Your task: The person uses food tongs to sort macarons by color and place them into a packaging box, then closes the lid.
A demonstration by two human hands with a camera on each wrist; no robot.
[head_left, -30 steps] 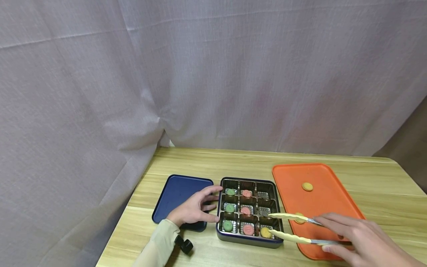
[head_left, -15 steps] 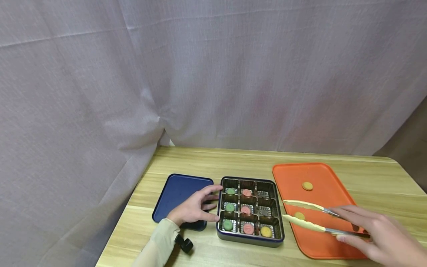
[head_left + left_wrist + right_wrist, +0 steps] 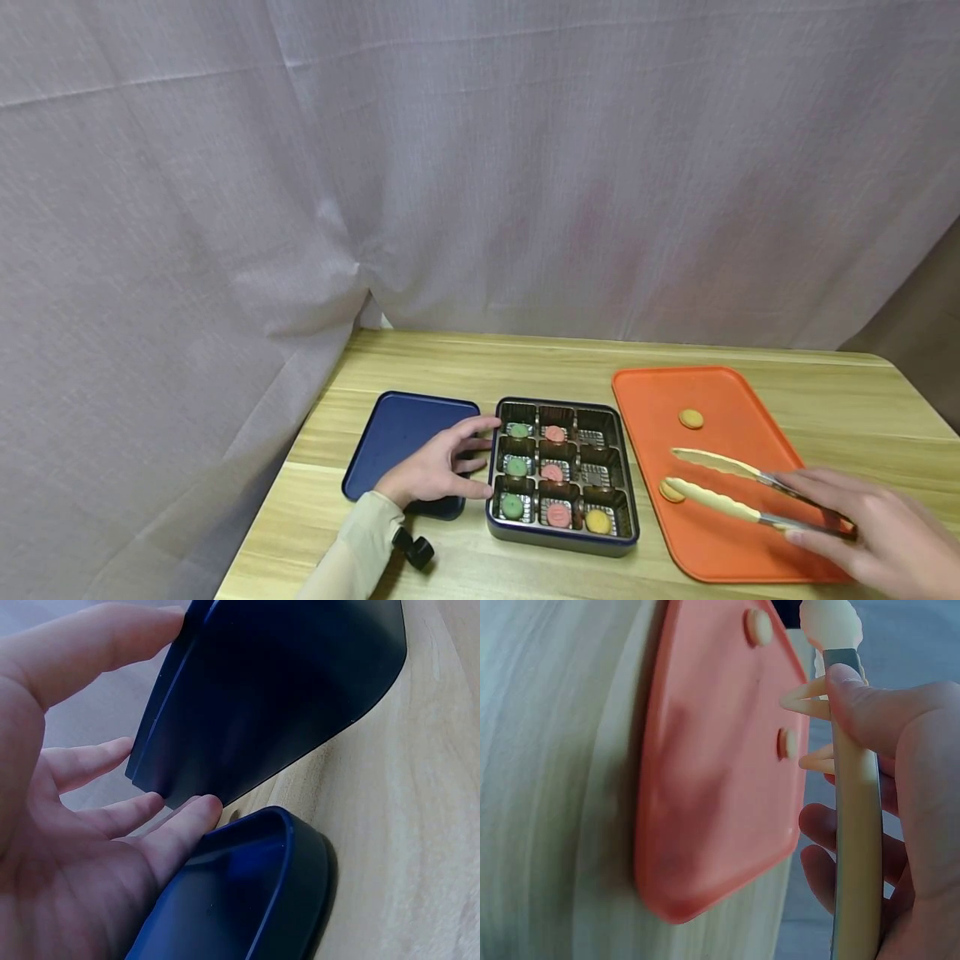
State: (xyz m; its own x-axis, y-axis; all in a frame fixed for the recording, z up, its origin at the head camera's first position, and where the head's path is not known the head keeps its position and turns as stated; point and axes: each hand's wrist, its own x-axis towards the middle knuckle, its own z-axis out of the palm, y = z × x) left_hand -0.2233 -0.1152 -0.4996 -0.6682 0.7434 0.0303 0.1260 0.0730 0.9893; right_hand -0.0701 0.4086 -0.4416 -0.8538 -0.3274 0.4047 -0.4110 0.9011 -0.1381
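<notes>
Blue lid (image 3: 408,429) nr box (image 3: 558,538), L hand (image 3: 438,467) above, contact unclear

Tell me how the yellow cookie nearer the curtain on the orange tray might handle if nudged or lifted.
The yellow cookie looks small, so probably light. Lying flat on the orange tray, it would likely slide rather than roll. Its rounded edge might slip from the tongs if pinched off-centre.
</notes>
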